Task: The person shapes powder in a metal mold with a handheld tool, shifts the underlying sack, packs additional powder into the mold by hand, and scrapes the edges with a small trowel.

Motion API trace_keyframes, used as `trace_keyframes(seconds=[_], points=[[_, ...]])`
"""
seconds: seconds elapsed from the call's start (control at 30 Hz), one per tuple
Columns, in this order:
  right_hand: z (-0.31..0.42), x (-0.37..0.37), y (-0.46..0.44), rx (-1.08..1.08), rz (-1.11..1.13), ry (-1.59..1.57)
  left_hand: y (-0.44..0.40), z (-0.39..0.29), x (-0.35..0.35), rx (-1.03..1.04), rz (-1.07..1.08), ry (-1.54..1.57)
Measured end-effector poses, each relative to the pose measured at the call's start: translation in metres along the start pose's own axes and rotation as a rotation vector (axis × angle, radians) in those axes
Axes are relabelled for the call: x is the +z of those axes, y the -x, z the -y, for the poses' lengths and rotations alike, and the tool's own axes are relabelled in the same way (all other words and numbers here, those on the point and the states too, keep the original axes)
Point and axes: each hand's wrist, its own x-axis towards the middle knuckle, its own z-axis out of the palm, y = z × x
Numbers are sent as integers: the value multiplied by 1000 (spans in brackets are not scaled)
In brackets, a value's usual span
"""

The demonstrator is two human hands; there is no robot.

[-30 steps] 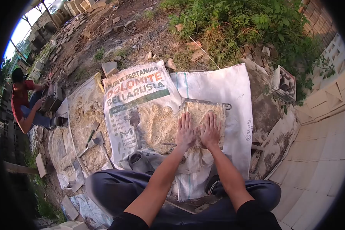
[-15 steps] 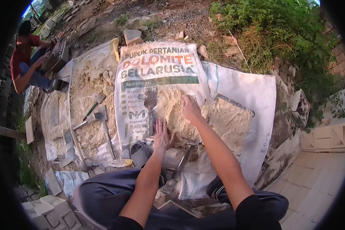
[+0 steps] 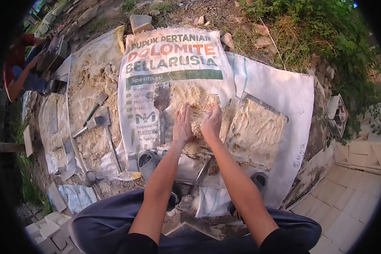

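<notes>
A heap of pale, crumbly sandy mix (image 3: 186, 92) lies on the printed dolomite sack (image 3: 173, 61). My left hand (image 3: 183, 127) rests against its left side, fingers straight and close together. On the other side, my right hand (image 3: 211, 123) is turned edgewise with its fingers slightly bent against the mix. Some of the material lies between my hands, and neither appears to grip a tool. A flat trowel or spatula (image 3: 161, 99) coated with mix is just left of my left hand. To the right of my right hand sits a framed mould (image 3: 258, 122) full of mix.
Hammers (image 3: 100, 120) and other tools lie on the sandy sheet (image 3: 89, 76) at left. A grey rolled piece (image 3: 148, 163) sits near my knees. Another person (image 3: 23, 67) crouches at far left. Pale tiles (image 3: 330, 190) are stacked at right.
My left hand has moved right and up, from beside the trowel to the mix. My right hand has come lower, closer to the left one. The view has shifted slightly.
</notes>
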Motion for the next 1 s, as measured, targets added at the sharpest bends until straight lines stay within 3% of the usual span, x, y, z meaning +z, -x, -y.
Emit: trace_keyframes(seconds=[0.07,0.17,0.27,0.33,0.47,0.53,0.57,0.6,0.67,0.8,0.87,0.9,1.0], points=[[-5,1,-3,18,-3,-13,-25,0,-18,-49,-25,185],[-12,3,-12,17,-45,18,-37,6,-39,66,-45,497],[-25,25,-26,42,-145,145,-38,23,-30,2,-138,353],[-31,37,-32,-66,-198,318,-51,21,-24,-26,-185,344],[-31,62,-38,-172,-201,179,-77,10,-11,32,-145,363],[-16,62,-30,-135,75,-62,-75,6,-11,23,-53,627],[-7,59,-27,-33,60,-271,-74,3,-5,-46,-94,694],[2,56,-25,-29,53,-279,-73,-2,-8,-38,-91,686],[14,49,-17,144,77,-549,-63,-16,-17,-295,-126,1161],[-6,63,-12,249,81,-941,-49,-28,-22,-448,-212,1476],[2,52,-3,601,91,-962,-38,-39,-47,-558,-254,1399],[19,38,-1,870,97,-1414,-36,-35,-43,-492,-273,1597],[47,0,1,644,116,-1502,-32,-71,-101,-456,-282,1712]])
